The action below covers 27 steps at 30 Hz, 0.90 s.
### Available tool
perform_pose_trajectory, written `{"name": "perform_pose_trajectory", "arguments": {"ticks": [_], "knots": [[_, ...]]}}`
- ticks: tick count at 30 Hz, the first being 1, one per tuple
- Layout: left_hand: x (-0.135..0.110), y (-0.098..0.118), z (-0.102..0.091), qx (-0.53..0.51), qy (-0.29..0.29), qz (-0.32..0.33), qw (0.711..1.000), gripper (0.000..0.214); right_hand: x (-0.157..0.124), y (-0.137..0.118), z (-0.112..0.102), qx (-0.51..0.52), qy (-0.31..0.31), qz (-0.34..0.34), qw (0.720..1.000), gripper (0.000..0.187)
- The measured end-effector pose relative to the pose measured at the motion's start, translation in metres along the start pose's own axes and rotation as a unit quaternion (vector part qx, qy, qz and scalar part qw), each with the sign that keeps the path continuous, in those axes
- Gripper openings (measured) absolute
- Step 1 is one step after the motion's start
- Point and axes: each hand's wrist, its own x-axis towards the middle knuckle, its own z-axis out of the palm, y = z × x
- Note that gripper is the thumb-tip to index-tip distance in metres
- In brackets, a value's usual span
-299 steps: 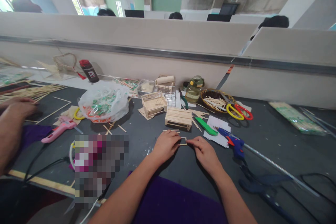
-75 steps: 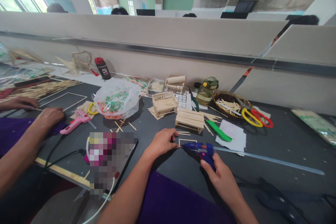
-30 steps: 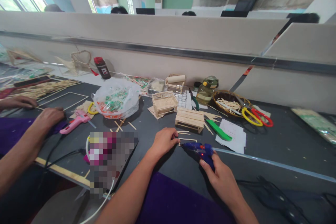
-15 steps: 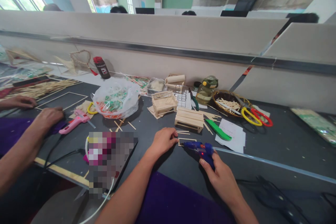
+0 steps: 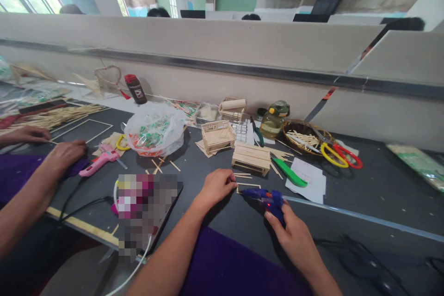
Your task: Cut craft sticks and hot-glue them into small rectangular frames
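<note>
Slatted stick model: the landmark, standing on the dark surface; the slatted stick model is in full view.
Stick frame: just in front of the model; the stick frame is partly hidden, its left end by fingertips, its near side by a nozzle.
Left hand: in front of the model, to its left; the left hand has its fingers drawn together at the frame's end, but whether they pinch or only press cannot be told.
Right hand: in front of the model, to its right; the right hand is wrapped around the grip of a blue glue gun, nozzle at the frame; the trigger is hard to make out.
Clear glue stick: runs from the gun past the model's right; the clear glue stick is cut off by the picture's edge.
Pixelated patch: left of the model and nearer the wearer; the pixelated patch masks most of a dark-edged flat object.
Another person's hand: far left of the model; the hand belongs to an arm cut off at the edge.
Plastic bag: left of the model; the plastic bag bears orange-red print, unreadable.
Red-capped bottle: behind the model, well left; the red-capped bottle has a white label, too small to read.
Paper: right of the model; the paper carries faint, illegible marks.
</note>
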Motion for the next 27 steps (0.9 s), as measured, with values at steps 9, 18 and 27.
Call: {"name": "perform_pose_trajectory", "arguments": {"ticks": [9,18,27], "knots": [[-0.001,0.004,-0.002,0.005,-0.009,-0.005,1.000,0.011,0.001,0.000,0.001,-0.019,-0.004,-0.006,1.000,0.048],[-0.001,0.003,-0.002,0.000,-0.006,-0.004,1.000,0.010,0.001,0.000,0.000,-0.011,-0.002,-0.013,1.000,0.048],[-0.001,0.002,-0.002,-0.002,-0.009,-0.010,1.000,0.010,0.005,0.001,-0.010,0.055,0.033,-0.009,0.998,0.046]]}}
